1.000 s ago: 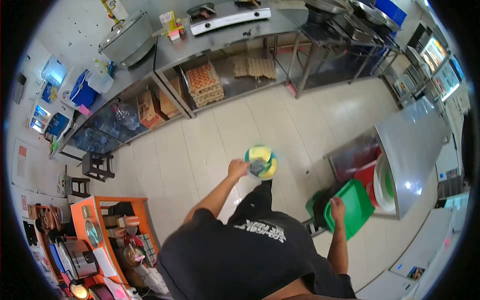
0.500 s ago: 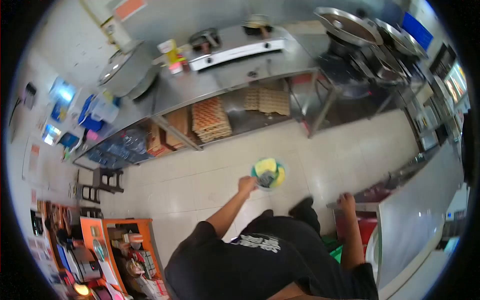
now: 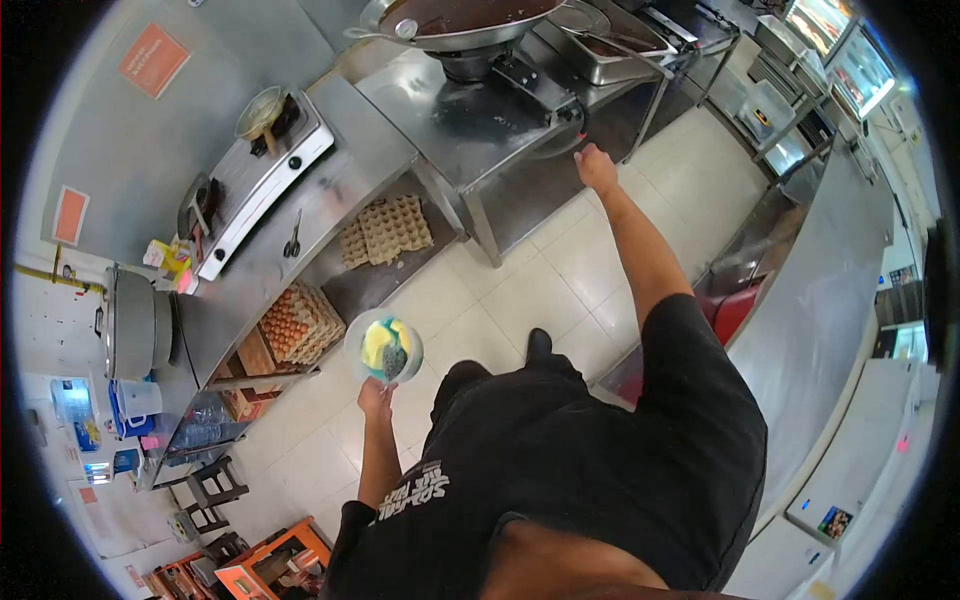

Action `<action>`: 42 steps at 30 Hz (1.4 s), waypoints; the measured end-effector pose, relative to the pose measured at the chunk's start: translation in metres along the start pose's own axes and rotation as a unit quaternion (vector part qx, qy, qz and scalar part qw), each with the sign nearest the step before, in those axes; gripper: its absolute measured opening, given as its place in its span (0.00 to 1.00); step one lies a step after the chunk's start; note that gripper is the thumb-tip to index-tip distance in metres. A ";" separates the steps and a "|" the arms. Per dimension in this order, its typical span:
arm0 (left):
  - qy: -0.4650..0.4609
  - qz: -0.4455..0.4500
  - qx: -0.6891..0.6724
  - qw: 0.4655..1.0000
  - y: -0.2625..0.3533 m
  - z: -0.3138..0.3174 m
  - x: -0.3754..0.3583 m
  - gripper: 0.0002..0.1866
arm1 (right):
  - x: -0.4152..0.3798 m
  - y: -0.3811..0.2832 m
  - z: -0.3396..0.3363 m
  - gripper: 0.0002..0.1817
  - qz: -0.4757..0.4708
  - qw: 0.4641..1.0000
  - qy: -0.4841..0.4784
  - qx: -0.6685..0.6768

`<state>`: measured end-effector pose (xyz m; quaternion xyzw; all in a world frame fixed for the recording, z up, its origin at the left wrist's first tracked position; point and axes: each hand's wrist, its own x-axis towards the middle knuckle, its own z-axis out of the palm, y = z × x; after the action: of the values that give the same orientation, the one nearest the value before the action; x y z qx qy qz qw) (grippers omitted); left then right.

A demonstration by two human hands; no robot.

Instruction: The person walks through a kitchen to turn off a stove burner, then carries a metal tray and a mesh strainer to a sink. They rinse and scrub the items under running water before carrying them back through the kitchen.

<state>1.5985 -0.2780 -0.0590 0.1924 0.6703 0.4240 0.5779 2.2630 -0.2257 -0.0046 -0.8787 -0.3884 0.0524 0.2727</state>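
Bowl in the left hand, held up over the tiled floor, near the front edge of the left-hand steel counter. A second steel counter stands at the far side, meeting the first at an angle. On it, a wide wok with dark reddish-brown contents sits over a burner, and a rectangular metal pan is to its right. A large pot stands on the left counter, with a two-burner stove farther along. Beneath that counter are stacked trays of eggs and, to their right, grey-brown egg trays. The left hand grasps the bowl's near rim; the right hand is loosely clenched near the far counter. Inside the bowl lie yellow and green pieces and a grey mesh scourer. Scissors lie on the left counter.
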 end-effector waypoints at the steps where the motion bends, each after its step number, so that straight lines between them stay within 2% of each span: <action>1: 0.016 -0.001 -0.023 1.000 -0.006 0.006 0.010 0.09 | 0.030 -0.001 0.002 0.22 0.026 1.000 -0.009 -0.014; 4: 0.001 0.037 -0.084 0.996 -0.022 0.026 0.026 0.06 | 0.111 0.016 0.026 0.27 0.057 0.995 -0.066 -0.051; 7: 0.057 -0.005 -0.059 0.997 -0.030 0.050 0.038 0.06 | 0.165 0.035 0.053 0.28 0.035 0.990 -0.125 -0.063; 10: 0.171 -0.041 -0.077 0.981 -0.026 0.099 0.041 0.04 | 0.195 0.049 0.073 0.26 -0.090 0.979 -0.136 -0.120; 11: 0.175 -0.037 -0.087 0.980 -0.033 0.108 0.047 0.04 | 0.209 0.048 0.074 0.26 -0.118 0.975 -0.140 -0.122; 13: 0.142 -0.010 -0.111 0.984 -0.054 0.115 0.053 0.05 | 0.209 0.057 0.073 0.27 -0.169 0.964 -0.160 -0.125; 14: 0.125 0.009 -0.122 0.985 -0.061 0.119 0.059 0.05 | 0.210 0.059 0.073 0.28 -0.164 0.961 -0.183 -0.124; 16: 0.152 -0.021 -0.138 0.978 -0.069 0.141 0.056 0.06 | 0.217 0.058 0.068 0.28 -0.156 0.954 -0.226 -0.119; 18: 0.178 -0.020 -0.169 0.969 -0.067 0.171 0.045 0.06 | 0.223 0.057 0.068 0.29 -0.215 0.946 -0.204 -0.133; 20: 0.039 0.109 -0.213 0.970 -0.129 0.152 0.074 0.06 | 0.224 0.063 0.069 0.30 -0.300 0.921 -0.166 -0.182; 22: 0.065 0.107 -0.169 0.978 -0.167 0.149 0.076 0.07 | 0.219 0.050 0.056 0.30 -0.325 0.906 -0.169 -0.213; 23: 0.107 0.107 -0.182 0.971 -0.173 0.164 0.068 0.06 | 0.219 0.050 0.058 0.28 -0.336 0.896 -0.143 -0.252; 25: 0.230 0.009 -0.237 0.944 -0.152 0.201 0.026 0.07 | 0.215 0.039 0.046 0.26 -0.362 0.874 -0.151 -0.288; 30: 0.292 -0.012 -0.266 0.919 -0.166 0.232 -0.037 0.09 | 0.219 0.049 0.065 0.21 -0.412 0.825 -0.137 -0.361; 32: 0.305 0.012 -0.263 0.915 -0.218 0.214 -0.027 0.09 | 0.228 0.053 0.081 0.19 -0.422 0.816 -0.131 -0.372; 33: 0.299 0.032 -0.262 0.917 -0.243 0.206 -0.024 0.09 | 0.222 0.044 0.076 0.17 -0.407 0.831 -0.122 -0.358; 34: 0.266 0.107 -0.032 0.957 -0.287 0.184 -0.012 0.10 | 0.218 0.040 0.078 0.16 -0.411 0.807 -0.125 -0.405; 35: 0.322 0.017 -0.276 0.905 -0.248 0.208 -0.047 0.10 | 0.217 0.039 0.084 0.15 -0.412 0.781 -0.127 -0.452; 37: 0.363 -0.017 -0.262 0.894 -0.253 0.205 -0.064 0.10 | 0.211 0.026 0.088 0.11 -0.407 0.742 -0.139 -0.514; 39: 0.369 0.012 -0.214 0.904 -0.279 0.192 -0.073 0.09 | 0.206 0.017 0.089 0.11 -0.402 0.711 -0.154 -0.556; 41: 0.390 -0.034 -0.210 0.896 -0.283 0.183 -0.087 0.09 | 0.209 0.025 0.105 0.11 -0.364 0.666 -0.169 -0.629; 42: 0.399 -0.057 -0.206 0.892 -0.285 0.179 -0.093 0.09 | 0.209 0.022 0.101 0.11 -0.367 0.691 -0.171 -0.599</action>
<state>1.8564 -0.4474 -0.2226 -0.1553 0.7520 0.5598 0.3115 2.3917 -0.0450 -0.0764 -0.6187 -0.6692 -0.1465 -0.3845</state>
